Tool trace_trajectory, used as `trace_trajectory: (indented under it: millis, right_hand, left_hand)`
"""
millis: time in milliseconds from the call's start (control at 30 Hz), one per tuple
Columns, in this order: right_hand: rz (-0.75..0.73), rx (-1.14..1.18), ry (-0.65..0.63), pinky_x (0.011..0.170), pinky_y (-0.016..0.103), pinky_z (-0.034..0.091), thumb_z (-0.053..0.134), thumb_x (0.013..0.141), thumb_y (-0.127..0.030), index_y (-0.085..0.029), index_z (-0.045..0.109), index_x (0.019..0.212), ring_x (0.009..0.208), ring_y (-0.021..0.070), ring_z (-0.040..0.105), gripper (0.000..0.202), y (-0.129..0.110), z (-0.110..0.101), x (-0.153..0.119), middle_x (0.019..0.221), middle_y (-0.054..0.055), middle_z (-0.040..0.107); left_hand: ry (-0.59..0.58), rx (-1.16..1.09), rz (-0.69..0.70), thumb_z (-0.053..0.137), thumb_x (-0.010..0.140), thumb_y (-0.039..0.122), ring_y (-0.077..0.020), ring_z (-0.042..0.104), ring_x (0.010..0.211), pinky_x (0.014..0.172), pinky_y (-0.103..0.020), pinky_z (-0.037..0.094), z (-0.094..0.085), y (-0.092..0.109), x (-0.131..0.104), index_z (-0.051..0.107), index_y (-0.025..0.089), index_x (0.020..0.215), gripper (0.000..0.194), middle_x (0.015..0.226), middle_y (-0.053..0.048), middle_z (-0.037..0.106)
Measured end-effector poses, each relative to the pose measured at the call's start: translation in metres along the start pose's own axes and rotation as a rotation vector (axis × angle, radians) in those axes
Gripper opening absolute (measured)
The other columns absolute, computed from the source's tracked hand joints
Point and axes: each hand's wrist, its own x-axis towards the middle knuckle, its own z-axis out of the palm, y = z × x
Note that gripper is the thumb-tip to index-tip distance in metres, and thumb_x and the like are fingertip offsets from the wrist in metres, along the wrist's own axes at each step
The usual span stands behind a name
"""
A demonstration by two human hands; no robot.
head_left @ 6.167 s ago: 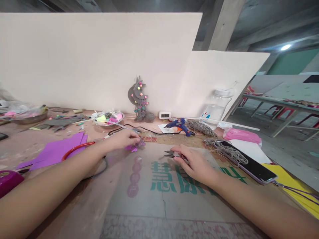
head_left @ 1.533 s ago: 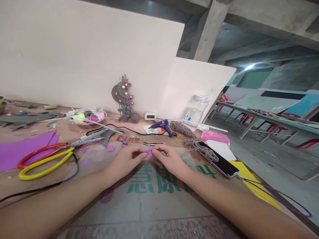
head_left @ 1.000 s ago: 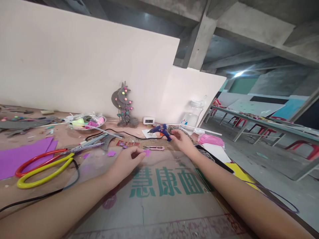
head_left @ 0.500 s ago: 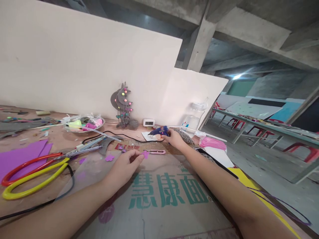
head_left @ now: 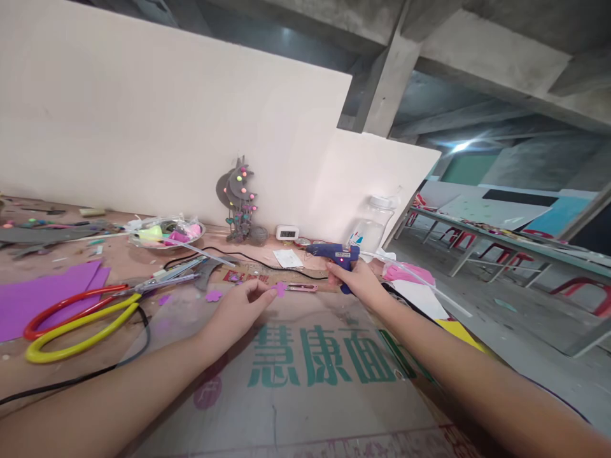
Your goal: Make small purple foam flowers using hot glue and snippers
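Observation:
Between thumb and fingers, my left hand (head_left: 243,310) pinches a small purple flower cutout (head_left: 280,289) above the cardboard (head_left: 324,407). My right hand (head_left: 353,280) is wrapped round a blue glue gun (head_left: 334,253), whose nozzle points left; a clear glue stick (head_left: 424,283) extends from its back. A pink craft knife (head_left: 300,287) lies just beyond the flower. Another purple flower (head_left: 214,296) lies to the left of my left hand.
Scissors with red and yellow handles (head_left: 81,318) lie left beside purple sheets (head_left: 52,296). Behind are a bowl of craft pieces (head_left: 167,243), a grey moon ornament (head_left: 238,194), a timer (head_left: 287,233), white paper (head_left: 287,259) and a clear bottle (head_left: 372,222). A black cord crosses the table.
My right hand has lifted the glue gun off the white paper and drawn it right and nearer. My left hand still holds the purple flower in nearly the same place.

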Motion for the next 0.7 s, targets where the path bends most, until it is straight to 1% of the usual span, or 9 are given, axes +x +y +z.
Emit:
trace_trajectory:
  millis: [67, 100, 167, 233, 300, 367, 467, 567, 700]
  right_hand:
    - [0.022, 0.183, -0.07, 0.055, 0.024, 0.046, 0.054, 0.076, -0.046, -0.015, 0.062, 0.083, 0.066, 0.0176, 0.065, 0.033, -0.005, 0.005, -0.02, 0.081, 0.008, 0.07]
    - [0.019, 0.232, -0.063, 0.056, 0.025, 0.046, 0.057, 0.074, -0.044, -0.015, 0.062, 0.085, 0.067, 0.018, 0.065, 0.031, -0.007, 0.008, -0.029, 0.084, 0.008, 0.07]
    - [-0.008, 0.265, -0.012, 0.058, 0.026, 0.047, 0.058, 0.075, -0.042, -0.017, 0.062, 0.086, 0.066, 0.018, 0.064, 0.028, -0.009, 0.016, -0.044, 0.078, 0.006, 0.069]
    - [-0.019, 0.252, -0.008, 0.059, 0.029, 0.047, 0.056, 0.076, -0.041, -0.019, 0.063, 0.083, 0.059, 0.0172, 0.062, 0.025, -0.008, 0.024, -0.054, 0.066, 0.003, 0.066]
    - [-0.003, 0.211, -0.024, 0.058, 0.031, 0.046, 0.057, 0.075, -0.042, -0.021, 0.063, 0.079, 0.054, 0.0172, 0.058, 0.022, -0.005, 0.029, -0.058, 0.057, 0.001, 0.061]
    - [0.037, 0.164, -0.032, 0.054, 0.031, 0.045, 0.06, 0.073, -0.044, -0.023, 0.064, 0.078, 0.052, 0.018, 0.056, 0.022, -0.002, 0.03, -0.06, 0.053, 0.0, 0.058]
    - [0.081, 0.134, -0.058, 0.05, 0.03, 0.043, 0.061, 0.071, -0.047, -0.024, 0.064, 0.079, 0.052, 0.0179, 0.055, 0.024, 0.0, 0.028, -0.061, 0.057, 0.001, 0.059]
    - [0.051, 0.138, -0.109, 0.051, 0.029, 0.042, 0.058, 0.073, -0.051, -0.024, 0.063, 0.081, 0.053, 0.0166, 0.054, 0.029, -0.002, 0.025, -0.062, 0.06, 0.001, 0.058]
    - [0.058, 0.105, -0.134, 0.052, 0.027, 0.039, 0.054, 0.074, -0.057, -0.022, 0.064, 0.083, 0.053, 0.0154, 0.051, 0.038, -0.001, 0.025, -0.061, 0.053, -0.001, 0.052]
  left_hand:
    - [-0.001, -0.006, 0.011, 0.05, 0.076, 0.043, -0.0144, 0.048, 0.059, 0.056, -0.023, 0.034, 0.0, 0.0, 0.0, 0.053, 0.018, 0.067, 0.027, 0.061, 0.003, 0.052]
    - [-0.009, -0.01, 0.011, 0.05, 0.076, 0.043, -0.0144, 0.048, 0.059, 0.055, -0.023, 0.035, -0.001, 0.0, 0.0, 0.054, 0.018, 0.067, 0.026, 0.061, 0.003, 0.052]
    - [-0.025, -0.009, 0.002, 0.049, 0.077, 0.042, -0.0143, 0.047, 0.058, 0.054, -0.023, 0.034, -0.001, -0.002, 0.0, 0.055, 0.018, 0.07, 0.025, 0.06, 0.003, 0.053]
    - [-0.027, 0.002, -0.005, 0.048, 0.078, 0.04, -0.0139, 0.046, 0.056, 0.052, -0.022, 0.033, 0.0, -0.004, 0.0, 0.055, 0.018, 0.071, 0.024, 0.058, 0.003, 0.052]
    - [-0.023, 0.007, -0.002, 0.047, 0.078, 0.039, -0.0133, 0.045, 0.054, 0.05, -0.022, 0.032, 0.001, -0.006, 0.001, 0.055, 0.019, 0.071, 0.023, 0.058, 0.003, 0.05]
    - [-0.021, -0.004, 0.001, 0.048, 0.078, 0.04, -0.0127, 0.044, 0.052, 0.049, -0.022, 0.032, 0.002, -0.008, 0.001, 0.055, 0.019, 0.071, 0.023, 0.057, 0.004, 0.05]
    - [-0.017, -0.029, 0.001, 0.048, 0.078, 0.041, -0.0122, 0.044, 0.049, 0.048, -0.022, 0.032, 0.003, -0.01, 0.001, 0.055, 0.019, 0.071, 0.024, 0.056, 0.004, 0.051]
    - [-0.01, -0.025, 0.004, 0.048, 0.078, 0.041, -0.0123, 0.046, 0.05, 0.049, -0.022, 0.034, 0.003, -0.011, 0.001, 0.056, 0.019, 0.072, 0.024, 0.058, 0.003, 0.052]
    - [-0.022, 0.013, 0.009, 0.048, 0.079, 0.041, -0.0128, 0.048, 0.054, 0.05, -0.022, 0.036, 0.002, -0.011, 0.002, 0.058, 0.019, 0.075, 0.025, 0.062, 0.002, 0.053]
